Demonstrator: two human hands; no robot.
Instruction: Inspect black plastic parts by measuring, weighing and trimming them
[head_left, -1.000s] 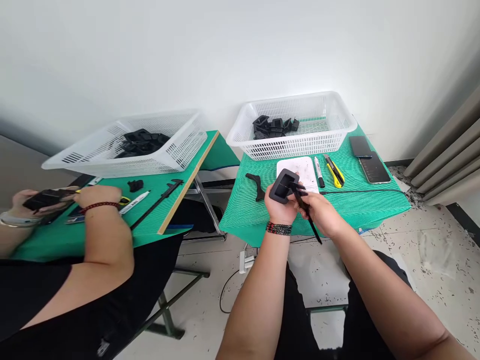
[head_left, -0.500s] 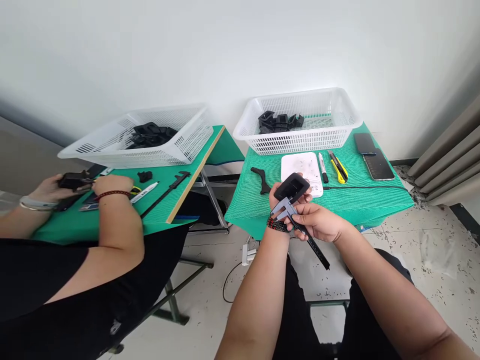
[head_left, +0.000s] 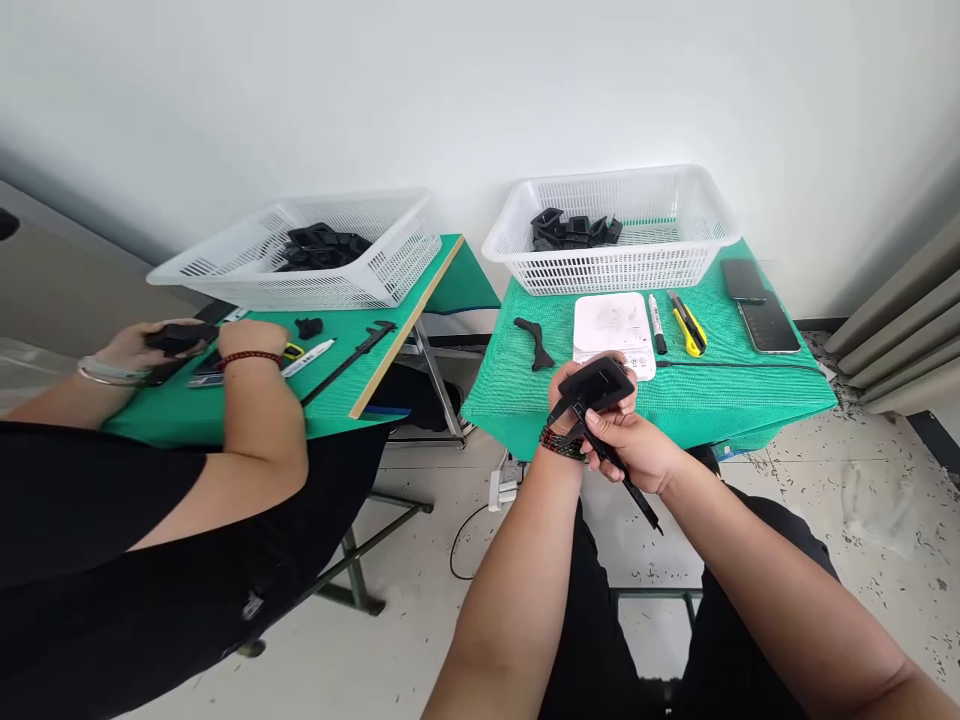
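Observation:
My left hand [head_left: 564, 378] is closed around a black plastic part [head_left: 600, 384] with a rounded rectangular face and a recess in its middle. My right hand [head_left: 626, 440] grips a black caliper [head_left: 636, 492], its beam slanting down to the right and its jaws up against the near side of the part. Whether the jaws touch the part I cannot tell, as black lies on black. Just beyond my hands is a white digital scale [head_left: 613, 325] with dark specks on its plate. A curved black piece [head_left: 535, 343] lies left of the scale.
Behind the scale stands a white basket [head_left: 615, 270] with several black parts. A marker [head_left: 657, 325], a yellow utility knife [head_left: 688, 325] and two phones [head_left: 770, 325] lie to the right. At the left table, a co-worker's hands [head_left: 251, 345] handle a black part near another basket [head_left: 300, 290].
The caliper has turned in my right hand, its jaws now darker and closer to the black part. The view has shifted slightly. The co-worker's hands still hold their part.

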